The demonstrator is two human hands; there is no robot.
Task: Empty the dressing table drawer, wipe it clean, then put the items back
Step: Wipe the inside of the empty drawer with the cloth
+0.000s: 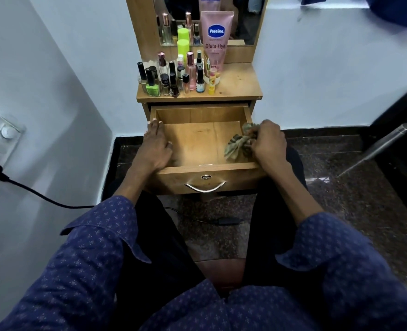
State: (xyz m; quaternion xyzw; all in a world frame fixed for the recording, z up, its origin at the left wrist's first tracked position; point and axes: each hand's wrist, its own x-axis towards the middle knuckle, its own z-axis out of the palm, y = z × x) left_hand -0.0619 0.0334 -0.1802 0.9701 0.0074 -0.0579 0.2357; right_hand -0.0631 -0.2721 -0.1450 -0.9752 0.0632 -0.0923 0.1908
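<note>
The wooden drawer (198, 168) of the dressing table is pulled out in front of me, and its inside is bare. My left hand (155, 146) rests flat on the drawer's left wall, fingers spread along the rim. My right hand (265, 142) is closed on a crumpled striped cloth (236, 146) at the drawer's right side; the cloth hangs down into the right near corner. Several cosmetics stand on the table top (238, 82): nail polish bottles (152, 88), perfume bottles (190, 70), a neon-green capped bottle (182, 47) and a pink Vaseline tube (216, 39).
A mirror (243, 20) stands behind the cosmetics. The white wall at left carries a switch plate (0, 137) and a black plug with cable (30, 189). A dark cabinet with a metal handle (386, 142) stands at right. My knees sit just under the drawer front and its handle (206, 187).
</note>
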